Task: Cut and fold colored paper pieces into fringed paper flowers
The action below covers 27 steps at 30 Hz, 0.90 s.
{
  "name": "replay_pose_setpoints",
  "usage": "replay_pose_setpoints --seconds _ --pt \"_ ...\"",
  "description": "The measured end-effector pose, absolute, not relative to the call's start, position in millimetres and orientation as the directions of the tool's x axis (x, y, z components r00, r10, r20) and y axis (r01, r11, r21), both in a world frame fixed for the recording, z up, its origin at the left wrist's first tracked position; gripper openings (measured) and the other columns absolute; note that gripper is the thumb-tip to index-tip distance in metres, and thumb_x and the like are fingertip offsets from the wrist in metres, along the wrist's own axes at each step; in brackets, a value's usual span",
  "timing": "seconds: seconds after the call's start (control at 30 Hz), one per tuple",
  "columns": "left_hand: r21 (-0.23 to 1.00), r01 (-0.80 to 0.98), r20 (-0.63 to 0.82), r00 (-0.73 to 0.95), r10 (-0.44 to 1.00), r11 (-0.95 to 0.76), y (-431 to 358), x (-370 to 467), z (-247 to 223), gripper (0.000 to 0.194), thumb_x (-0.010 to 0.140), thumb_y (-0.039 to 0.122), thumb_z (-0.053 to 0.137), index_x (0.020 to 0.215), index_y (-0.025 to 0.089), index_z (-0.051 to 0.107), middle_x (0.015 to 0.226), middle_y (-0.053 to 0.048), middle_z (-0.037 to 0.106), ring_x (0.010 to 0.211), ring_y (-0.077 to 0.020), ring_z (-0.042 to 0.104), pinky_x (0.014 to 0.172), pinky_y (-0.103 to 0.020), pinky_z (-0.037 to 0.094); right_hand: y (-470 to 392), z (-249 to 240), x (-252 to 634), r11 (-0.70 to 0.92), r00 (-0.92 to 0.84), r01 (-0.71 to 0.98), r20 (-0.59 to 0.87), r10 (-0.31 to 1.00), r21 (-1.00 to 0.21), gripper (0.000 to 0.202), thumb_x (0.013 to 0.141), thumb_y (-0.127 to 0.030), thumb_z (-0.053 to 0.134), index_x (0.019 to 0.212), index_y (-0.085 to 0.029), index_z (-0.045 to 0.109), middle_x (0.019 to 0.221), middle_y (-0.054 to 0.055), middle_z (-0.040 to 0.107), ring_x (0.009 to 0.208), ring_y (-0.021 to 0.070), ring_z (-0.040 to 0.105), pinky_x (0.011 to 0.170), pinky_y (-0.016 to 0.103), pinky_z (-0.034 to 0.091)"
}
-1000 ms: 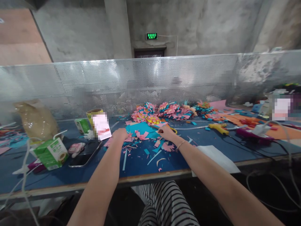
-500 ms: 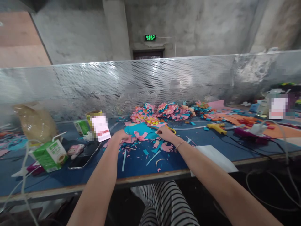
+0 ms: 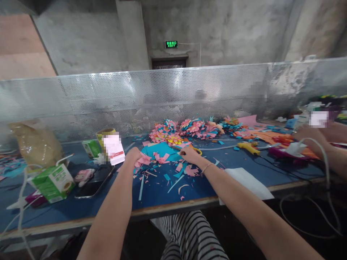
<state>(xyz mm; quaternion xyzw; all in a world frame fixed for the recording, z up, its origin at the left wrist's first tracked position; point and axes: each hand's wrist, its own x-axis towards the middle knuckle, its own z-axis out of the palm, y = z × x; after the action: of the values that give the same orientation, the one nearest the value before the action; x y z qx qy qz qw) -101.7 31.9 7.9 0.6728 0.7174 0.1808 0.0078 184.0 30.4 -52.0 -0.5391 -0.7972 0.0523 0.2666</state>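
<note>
My left hand [image 3: 133,155] is at the left side of a pile of cut paper, its fingers bent against pink paper pieces [image 3: 143,159]; whether it grips any is unclear. A blue paper sheet [image 3: 159,150] lies between the hands. At its right edge, my right hand [image 3: 188,154] has its fingers closed, and something dark, too small to name, shows at the fingertips. Yellow-handled scissors [image 3: 199,151] lie partly hidden just behind that hand. Pink and blue scraps are scattered in front of both hands.
Paper flowers [image 3: 192,128] line the back. A yellow glue gun [image 3: 248,148] and white sheet [image 3: 245,182] are on the right, with another person's hands [image 3: 311,139] beyond. Left stand a green carton [image 3: 52,182], a phone [image 3: 93,186] and a tape roll [image 3: 104,133].
My left hand has shifted slightly left, and more pink paper shows beside it. Another person's hands have come into view at the far right. The camera view has turned slightly.
</note>
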Motion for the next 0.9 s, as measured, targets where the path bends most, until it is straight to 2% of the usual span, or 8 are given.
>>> replay_pose_setpoints --seconds 0.1,0.27,0.43,0.57,0.67,0.73,0.8,0.9 --pt "0.213 0.974 0.286 -0.139 0.948 0.078 29 -103 13 0.020 0.066 0.029 0.055 0.081 0.019 0.065 0.086 -0.009 0.067 0.081 -0.0195 0.060 0.066 -0.025 0.042 32 -53 184 0.411 -0.282 0.836 0.358 0.890 -0.363 0.021 0.068 -0.014 0.048 0.080 -0.014 0.065 0.083 0.006 0.066 0.078 0.0143 0.059 0.068 0.020 0.042" --pt "0.251 0.967 0.355 -0.140 0.924 0.049 21 -98 20 0.030 0.072 0.045 0.049 0.076 0.021 0.067 0.085 -0.007 0.067 0.082 -0.0206 0.060 0.066 -0.026 0.042 33 -54 185 0.423 -0.294 0.837 0.367 0.882 -0.346 0.022 0.068 -0.013 0.047 0.080 -0.015 0.065 0.084 0.005 0.066 0.080 0.0141 0.059 0.070 0.020 0.041" --pt "0.254 0.963 0.419 -0.191 0.888 0.088 17 -93 23 0.036 0.078 0.045 0.039 0.079 0.022 0.067 0.081 -0.009 0.067 0.080 -0.0225 0.059 0.062 -0.028 0.041 29 -52 184 0.410 -0.283 0.853 0.374 0.883 -0.322 0.022 0.068 -0.013 0.047 0.081 -0.016 0.065 0.085 0.005 0.065 0.082 0.0146 0.058 0.070 0.020 0.041" --pt "0.223 0.972 0.491 -0.176 0.853 0.072 16 -91 25 0.039 0.081 0.043 0.035 0.084 0.020 0.067 0.085 -0.011 0.066 0.083 -0.0234 0.057 0.066 -0.029 0.040 26 -48 183 0.398 -0.283 0.862 0.352 0.892 -0.315 0.021 0.069 -0.013 0.047 0.081 -0.016 0.065 0.085 0.005 0.065 0.081 0.0141 0.057 0.068 0.020 0.040" --pt "0.196 0.981 0.593 -0.130 0.794 0.014 13 -87 27 0.040 0.083 0.040 0.031 0.086 0.018 0.064 0.087 -0.011 0.064 0.086 -0.0230 0.056 0.072 -0.030 0.038 21 -44 181 0.371 -0.267 0.873 0.328 0.906 -0.316 0.020 0.071 -0.014 0.047 0.081 -0.016 0.064 0.083 0.005 0.064 0.080 0.0144 0.056 0.069 0.021 0.039" --pt "0.223 0.975 0.650 -0.131 0.749 -0.023 11 -82 29 0.041 0.085 0.038 0.027 0.090 0.018 0.061 0.085 -0.011 0.063 0.084 -0.0221 0.056 0.071 -0.029 0.037 18 -42 178 0.335 -0.221 0.888 0.346 0.912 -0.315 0.019 0.074 -0.019 0.047 0.081 -0.016 0.064 0.087 0.007 0.063 0.083 0.0164 0.055 0.071 0.024 0.040" --pt "0.275 0.956 0.663 -0.111 0.741 -0.102 9 -73 29 0.039 0.085 0.038 0.026 0.091 0.017 0.059 0.081 -0.008 0.063 0.078 -0.0203 0.056 0.067 -0.028 0.037 15 -40 173 0.338 -0.180 0.883 0.430 0.885 -0.325 0.019 0.076 -0.026 0.047 0.084 -0.017 0.063 0.094 0.009 0.060 0.090 0.0197 0.052 0.077 0.029 0.039" --pt "0.347 0.869 0.625 0.067 0.778 -0.354 7 -55 24 0.032 0.082 0.037 0.035 0.083 0.017 0.060 0.073 -0.003 0.062 0.069 -0.0152 0.054 0.063 -0.024 0.037 8 -36 163 0.513 -0.214 0.773 0.607 0.765 -0.374 0.023 0.078 -0.031 0.049 0.093 -0.016 0.059 0.099 0.009 0.058 0.097 0.0196 0.049 0.086 0.033 0.036"
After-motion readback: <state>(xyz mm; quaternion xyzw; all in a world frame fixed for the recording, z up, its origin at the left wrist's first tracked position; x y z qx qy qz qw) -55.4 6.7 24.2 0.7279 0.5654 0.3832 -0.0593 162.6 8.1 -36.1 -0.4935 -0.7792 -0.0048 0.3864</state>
